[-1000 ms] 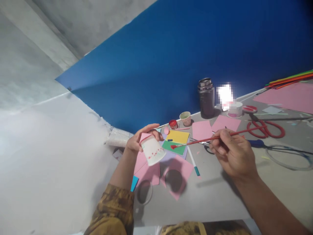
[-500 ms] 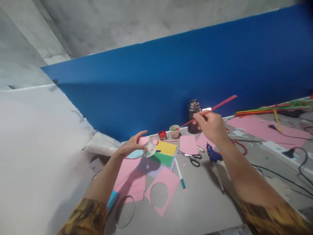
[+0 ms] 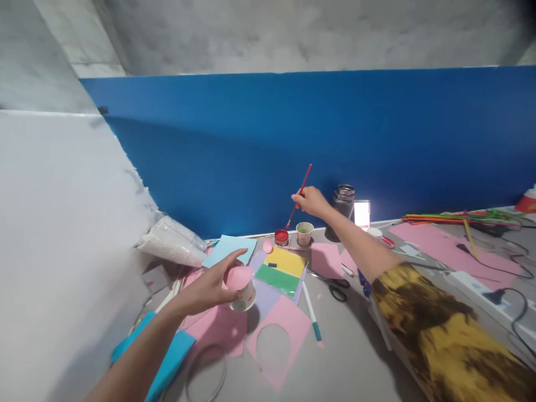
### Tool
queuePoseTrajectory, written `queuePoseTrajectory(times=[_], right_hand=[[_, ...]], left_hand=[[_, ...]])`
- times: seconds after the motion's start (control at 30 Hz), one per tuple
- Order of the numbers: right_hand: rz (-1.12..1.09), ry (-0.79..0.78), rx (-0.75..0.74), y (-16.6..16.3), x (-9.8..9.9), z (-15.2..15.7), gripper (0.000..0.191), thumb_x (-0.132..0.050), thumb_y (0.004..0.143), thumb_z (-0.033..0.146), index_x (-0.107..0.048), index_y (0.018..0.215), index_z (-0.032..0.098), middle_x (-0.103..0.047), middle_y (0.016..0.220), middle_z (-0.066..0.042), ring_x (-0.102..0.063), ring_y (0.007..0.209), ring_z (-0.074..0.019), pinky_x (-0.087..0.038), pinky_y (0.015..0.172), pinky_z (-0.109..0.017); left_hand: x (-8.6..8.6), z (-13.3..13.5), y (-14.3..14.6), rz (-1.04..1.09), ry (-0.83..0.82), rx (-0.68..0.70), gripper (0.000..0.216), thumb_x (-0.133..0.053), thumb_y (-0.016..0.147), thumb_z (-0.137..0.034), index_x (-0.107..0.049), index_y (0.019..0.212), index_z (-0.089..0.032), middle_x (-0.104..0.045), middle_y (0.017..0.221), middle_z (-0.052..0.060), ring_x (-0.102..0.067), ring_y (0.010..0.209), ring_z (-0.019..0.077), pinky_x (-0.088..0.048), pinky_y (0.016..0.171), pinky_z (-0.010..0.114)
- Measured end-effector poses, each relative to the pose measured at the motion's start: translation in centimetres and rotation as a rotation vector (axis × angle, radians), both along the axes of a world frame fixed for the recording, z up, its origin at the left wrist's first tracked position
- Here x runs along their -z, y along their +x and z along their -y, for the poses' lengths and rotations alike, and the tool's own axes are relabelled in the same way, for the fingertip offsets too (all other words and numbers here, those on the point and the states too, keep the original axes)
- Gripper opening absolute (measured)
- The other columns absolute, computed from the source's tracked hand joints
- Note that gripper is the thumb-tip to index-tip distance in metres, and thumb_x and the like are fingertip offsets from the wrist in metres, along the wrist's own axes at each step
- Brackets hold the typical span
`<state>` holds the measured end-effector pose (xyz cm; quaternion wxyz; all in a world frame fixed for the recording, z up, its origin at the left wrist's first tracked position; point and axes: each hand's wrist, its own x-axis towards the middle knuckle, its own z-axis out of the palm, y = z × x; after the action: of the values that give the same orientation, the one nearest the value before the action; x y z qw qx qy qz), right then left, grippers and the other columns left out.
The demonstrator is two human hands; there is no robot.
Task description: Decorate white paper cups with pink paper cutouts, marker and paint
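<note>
My right hand [image 3: 310,200] grips a red-handled paintbrush [image 3: 305,181], its bristles pointing down at the mouth of a small jar of red paint [image 3: 281,238]. Whether the tip touches the paint I cannot tell. A paper cup with greenish liquid [image 3: 304,233] stands just right of the jar. Lower left, my left hand [image 3: 221,282] is closed around a white paper cup [image 3: 246,298] with small red marks, a pink paper piece [image 3: 239,277] on its end. That cup is tilted above pink sheets [image 3: 218,335].
Yellow and green sheets [image 3: 280,271], scissors [image 3: 335,287] and a teal-capped marker [image 3: 312,312] lie mid-table. A black flask [image 3: 340,215] stands at the back beside a lit phone [image 3: 362,214]. Stacked cups [image 3: 173,243] lie at left; a power strip [image 3: 481,296] and cables are at right.
My right hand has moved left, bringing the brush from the cup of liquid to the red paint jar. My left hand has come nearer and lower with its cup. The view has turned level.
</note>
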<state>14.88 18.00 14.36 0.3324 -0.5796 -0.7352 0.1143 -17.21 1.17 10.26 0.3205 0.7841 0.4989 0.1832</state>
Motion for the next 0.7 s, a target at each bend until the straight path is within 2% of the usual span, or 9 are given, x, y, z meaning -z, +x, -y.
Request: queuePoseTrajectory(times=[0.13,0.33,0.5,0.7], right_hand=[[0.087,-0.1,-0.029,-2.9,2.9,-3.1,0.03,-0.057,0.095,0.028,-0.072,0.074,0.014,-0.076,0.074,-0.009,-0.066,0.07,-0.0157,-0.041,0.065,-0.022],[0.136,-0.227,-0.122,-4.3,5.8,-6.9,0.028,-0.056,0.098,0.026,-0.071,0.078,0.013,-0.076,0.075,-0.007,-0.064,0.062,-0.0121,-0.042,0.064,-0.02],[0.16,-0.254,-0.13,-4.7,6.8,-8.2,0.028,-0.058,0.098,0.029,-0.071,0.079,0.013,-0.076,0.079,-0.008,-0.066,0.069,-0.0128,-0.044,0.067,-0.02],[0.175,-0.238,-0.099,-4.3,6.8,-7.4,0.032,-0.058,0.098,0.037,-0.072,0.08,0.014,-0.076,0.079,-0.008,-0.068,0.073,-0.0155,-0.044,0.069,-0.022]], left_hand=[[0.3,0.6,-1.8,-0.006,0.007,-0.016,0.09,-0.073,0.077,-0.036,-0.035,0.158,-0.027,-0.055,0.147,0.012,-0.054,0.132,0.0347,-0.049,0.103,0.041],[0.8,0.6,-3.5,-0.063,-0.038,-0.071,0.091,-0.072,0.08,-0.038,-0.031,0.16,-0.029,-0.045,0.159,0.011,-0.045,0.141,0.0372,-0.044,0.11,0.044],[1.0,0.0,-3.6,-0.089,-0.101,-0.09,0.095,-0.073,0.079,-0.037,-0.027,0.162,-0.029,-0.04,0.162,0.012,-0.043,0.144,0.0384,-0.042,0.112,0.047],[1.7,-0.5,-3.9,-0.113,-0.053,-0.082,0.093,-0.072,0.08,-0.043,-0.029,0.161,-0.028,-0.042,0.161,0.012,-0.045,0.142,0.0379,-0.045,0.11,0.044]])
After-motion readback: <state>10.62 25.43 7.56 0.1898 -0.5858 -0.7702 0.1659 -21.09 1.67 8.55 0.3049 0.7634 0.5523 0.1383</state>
